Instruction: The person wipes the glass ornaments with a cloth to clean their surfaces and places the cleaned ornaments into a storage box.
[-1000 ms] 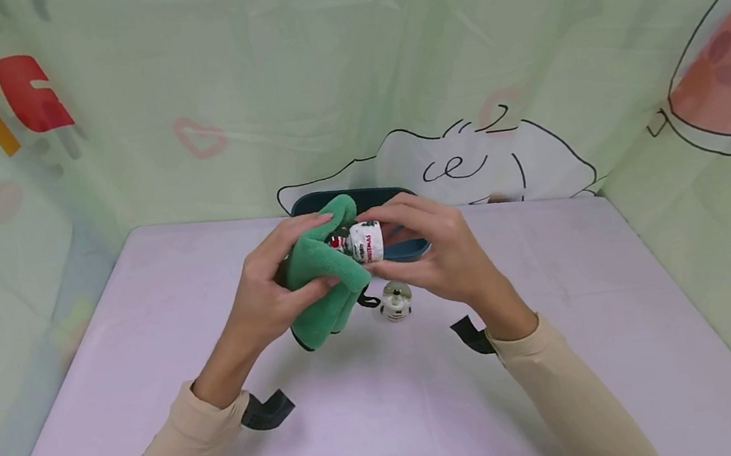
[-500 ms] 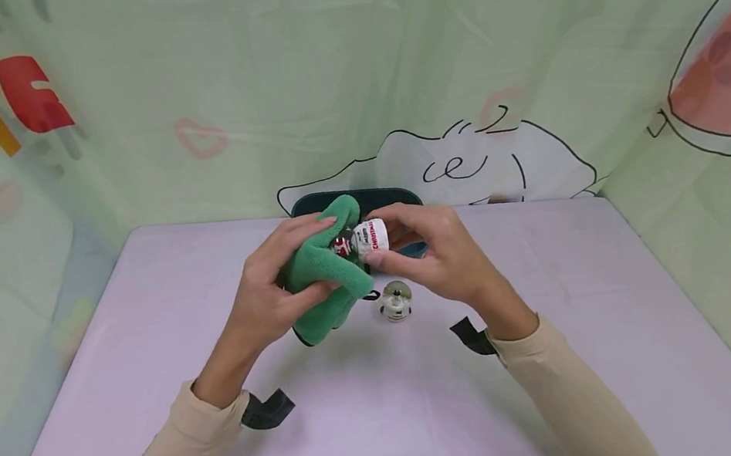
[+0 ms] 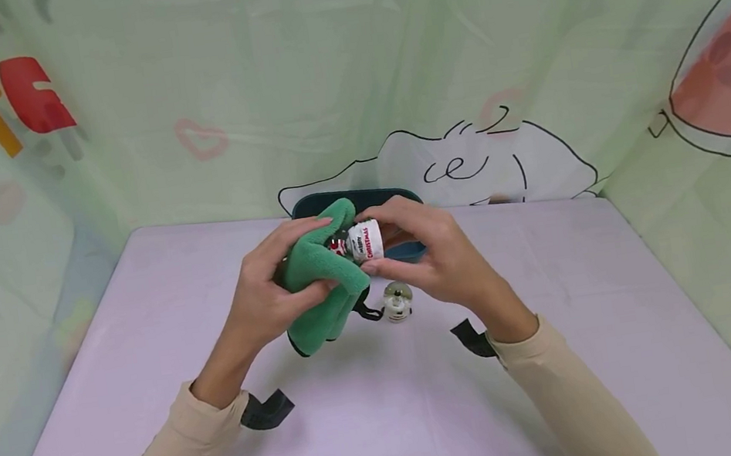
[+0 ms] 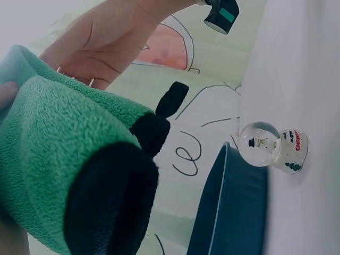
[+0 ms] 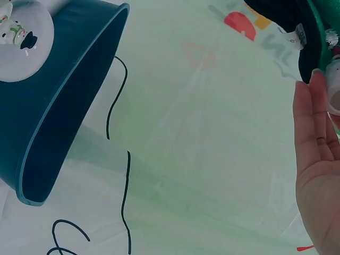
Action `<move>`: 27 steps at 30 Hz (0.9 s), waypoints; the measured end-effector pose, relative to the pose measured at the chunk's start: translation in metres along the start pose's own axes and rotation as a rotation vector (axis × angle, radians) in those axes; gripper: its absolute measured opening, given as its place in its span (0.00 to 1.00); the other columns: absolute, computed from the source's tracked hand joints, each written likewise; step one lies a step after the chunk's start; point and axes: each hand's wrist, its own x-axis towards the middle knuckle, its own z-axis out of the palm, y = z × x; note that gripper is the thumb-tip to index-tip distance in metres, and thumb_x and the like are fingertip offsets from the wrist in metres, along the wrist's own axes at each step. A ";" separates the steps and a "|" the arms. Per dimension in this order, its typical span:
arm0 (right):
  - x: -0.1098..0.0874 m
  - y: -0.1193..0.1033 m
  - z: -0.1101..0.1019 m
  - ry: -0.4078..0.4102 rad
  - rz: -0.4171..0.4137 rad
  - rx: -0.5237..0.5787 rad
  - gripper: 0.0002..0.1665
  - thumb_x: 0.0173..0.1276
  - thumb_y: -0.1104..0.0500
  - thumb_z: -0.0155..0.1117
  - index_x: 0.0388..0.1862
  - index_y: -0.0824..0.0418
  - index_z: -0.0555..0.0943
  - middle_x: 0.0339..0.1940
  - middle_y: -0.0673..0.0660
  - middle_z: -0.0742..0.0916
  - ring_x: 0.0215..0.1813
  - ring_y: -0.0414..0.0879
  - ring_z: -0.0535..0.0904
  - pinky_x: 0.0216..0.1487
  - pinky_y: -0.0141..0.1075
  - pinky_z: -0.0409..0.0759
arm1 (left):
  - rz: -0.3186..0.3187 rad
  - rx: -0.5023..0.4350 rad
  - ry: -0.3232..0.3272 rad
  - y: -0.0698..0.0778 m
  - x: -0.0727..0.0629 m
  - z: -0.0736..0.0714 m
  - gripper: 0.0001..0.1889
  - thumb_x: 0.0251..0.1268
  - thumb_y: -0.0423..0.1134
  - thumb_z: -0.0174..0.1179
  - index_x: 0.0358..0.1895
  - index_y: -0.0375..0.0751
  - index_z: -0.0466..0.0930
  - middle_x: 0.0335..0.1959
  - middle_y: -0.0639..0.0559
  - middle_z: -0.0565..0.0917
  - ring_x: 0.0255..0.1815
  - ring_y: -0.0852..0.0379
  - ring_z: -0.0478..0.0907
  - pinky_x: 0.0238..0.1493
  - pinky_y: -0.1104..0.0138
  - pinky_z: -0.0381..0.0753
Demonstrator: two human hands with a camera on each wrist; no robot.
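My left hand grips a green towel with black edging and a black loop. The towel is folded round one end of a small snow globe, whose white base reads "Merry Christmas". Fingers and thumb of my right hand pinch that base from the right. Most of the held globe's dome is hidden in the cloth. Below the hands, a second snow globe stands upright on the table; the left wrist view shows a snowman inside its clear dome.
Behind the hands at the table's back edge sits a dark blue bin, partly covered by hands and towel. In the left wrist view, the second globe stands near the bin's wall. A printed curtain rises behind the lilac table.
The towel and held snow globe shift slightly right, then back left. The towel's black loop swings out lower, close to the standing globe. Both hands keep their hold.
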 end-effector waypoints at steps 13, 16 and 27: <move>0.000 0.004 0.001 0.054 -0.182 -0.086 0.27 0.65 0.54 0.73 0.60 0.65 0.80 0.57 0.62 0.81 0.56 0.51 0.81 0.55 0.35 0.83 | -0.036 -0.035 0.002 0.000 -0.001 -0.001 0.33 0.52 0.22 0.71 0.65 0.35 0.76 0.60 0.43 0.82 0.54 0.51 0.79 0.55 0.64 0.82; 0.001 0.005 0.001 0.059 -0.235 -0.119 0.27 0.60 0.66 0.77 0.58 0.65 0.81 0.58 0.64 0.81 0.60 0.55 0.78 0.59 0.34 0.80 | -0.053 -0.045 0.004 0.000 -0.001 0.000 0.32 0.53 0.22 0.71 0.66 0.36 0.77 0.59 0.43 0.82 0.53 0.51 0.80 0.53 0.64 0.83; 0.003 0.006 -0.007 0.062 -0.293 -0.171 0.27 0.56 0.78 0.74 0.55 0.65 0.82 0.57 0.65 0.82 0.60 0.55 0.79 0.59 0.32 0.79 | -0.116 -0.062 -0.016 -0.001 0.000 0.000 0.33 0.57 0.23 0.70 0.69 0.41 0.75 0.61 0.47 0.81 0.53 0.51 0.80 0.50 0.62 0.85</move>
